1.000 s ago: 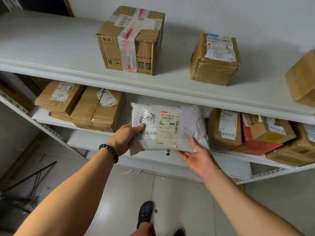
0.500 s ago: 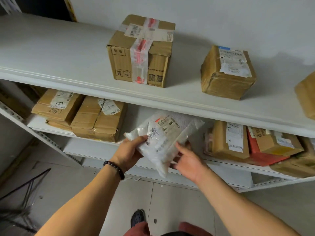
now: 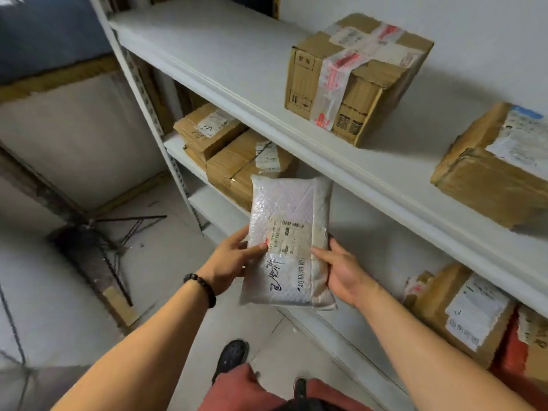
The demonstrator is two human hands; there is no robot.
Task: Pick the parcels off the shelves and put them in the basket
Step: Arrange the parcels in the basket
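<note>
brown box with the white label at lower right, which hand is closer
Right. The right hand grips the right edge of the white mailer, on the side towards that box; the left hand grips its left edge, farther away.

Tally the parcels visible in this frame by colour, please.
White bubble mailer: 1
Brown cardboard parcels: 6 clearly, perhaps more stacked beneath
Red parcel: 1
Total: at least 8

Pale tiled floor, black perforated shoe, white wall, red shorts
</note>
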